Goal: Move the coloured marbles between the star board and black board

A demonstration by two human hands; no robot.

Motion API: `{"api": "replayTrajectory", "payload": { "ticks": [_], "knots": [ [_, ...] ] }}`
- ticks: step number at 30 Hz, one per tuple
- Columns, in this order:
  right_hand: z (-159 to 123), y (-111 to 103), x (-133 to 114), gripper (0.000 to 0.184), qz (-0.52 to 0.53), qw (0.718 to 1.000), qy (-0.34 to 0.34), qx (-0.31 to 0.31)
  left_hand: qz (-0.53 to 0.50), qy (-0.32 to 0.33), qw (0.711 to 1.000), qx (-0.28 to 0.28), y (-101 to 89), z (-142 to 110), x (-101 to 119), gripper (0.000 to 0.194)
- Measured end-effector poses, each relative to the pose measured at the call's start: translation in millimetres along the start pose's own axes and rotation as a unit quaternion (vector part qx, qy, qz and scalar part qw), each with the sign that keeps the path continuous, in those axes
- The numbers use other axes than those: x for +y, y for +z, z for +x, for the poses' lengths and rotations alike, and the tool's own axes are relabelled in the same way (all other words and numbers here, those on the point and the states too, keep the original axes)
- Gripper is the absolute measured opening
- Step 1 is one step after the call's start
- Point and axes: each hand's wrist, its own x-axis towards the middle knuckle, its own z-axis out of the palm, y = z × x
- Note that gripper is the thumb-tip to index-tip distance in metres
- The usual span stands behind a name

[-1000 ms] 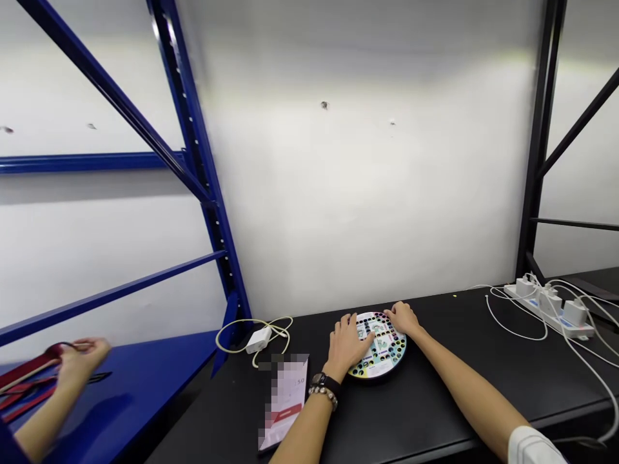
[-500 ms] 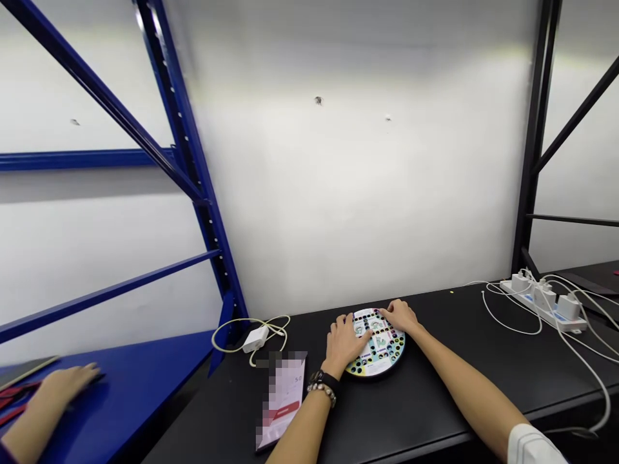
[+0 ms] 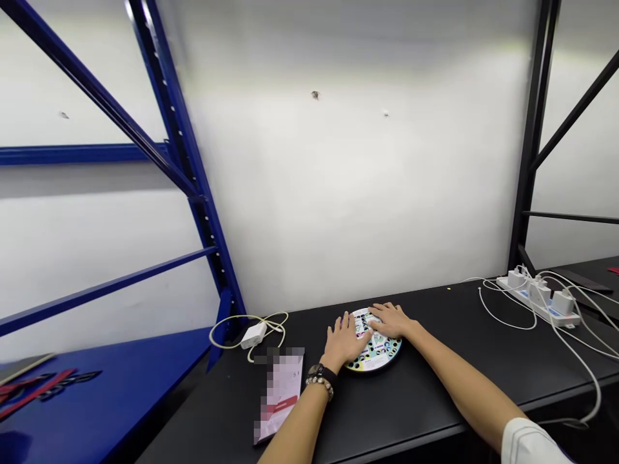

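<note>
The left hand point(image 3: 344, 341) and the right hand point(image 3: 391, 320) both lie palm down on a round printed game board point(image 3: 385, 354), fingers spread and nearly flat, with the fingertips of the two hands just beside each other over its middle. Both hands are open and have hold of nothing; they rest on the board's face without gripping its edge. Most of the board is covered by them, but the uncovered part shows a white face with teal and yellow patches and rows of black round spots near the rim. It lies flat on the black desk point(image 3: 416, 412), close to the wall side. A black wristwatch point(image 3: 320, 372) and a beaded bracelet point(image 3: 316, 385) circle the left wrist, and a white sleeve point(image 3: 529, 443) covers the right upper arm. Just left of the left forearm lies a paper sheet point(image 3: 281, 393) with a red band, its print blurred out. Farther left, a white charger point(image 3: 253, 335) sits on a looped pale cable by the foot of a blue steel rack point(image 3: 178, 161), whose lower shelf point(image 3: 111, 399) carries flat red and black strips point(image 3: 39, 390). Well off to the right, a white power strip point(image 3: 536, 299) full of plugs trails white cables point(image 3: 503, 316) across the desk, beneath a black steel rack point(image 3: 529, 148)
</note>
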Motion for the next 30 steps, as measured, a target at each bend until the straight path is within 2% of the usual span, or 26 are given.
{"api": "replayTrajectory", "payload": {
  "ticks": [2,5,15,18,23,26,30],
  "knots": [
    [-0.5,0.2,0.0,0.07,0.007,0.999,0.006,-0.032,0.001,-0.001,1.0,0.0,-0.2,-0.6,0.4,0.09],
    [-0.4,0.6,0.0,0.072,0.013,0.999,0.018,-0.046,-0.003,-0.005,1.0,0.003,-1.3,-1.8,1.5,0.09],
    [2.7,4.5,4.8,0.074,0.015,0.999,0.014,-0.037,-0.001,0.001,1.0,0.014,-2.5,-2.0,2.4,0.087],
    [3.7,5.6,6.3,0.073,0.018,0.999,0.017,-0.034,0.003,-0.014,0.999,0.036,-1.6,-1.9,2.9,0.082],
    [3.3,9.9,4.8,0.073,0.035,0.996,0.068,0.038,-0.022,-0.076,0.992,0.101,-7.2,-3.8,1.5,0.068],
    [3.8,12.4,2.1,0.066,0.063,0.99,0.098,0.08,-0.056,-0.079,0.985,0.14,-14.9,-6.8,1.4,0.06],
    [6.5,3.8,2.2,0.05,0.169,0.966,0.114,0.158,-0.113,-0.053,0.96,0.25,-27.4,-11.8,3.1,0.047]
  ]
}}
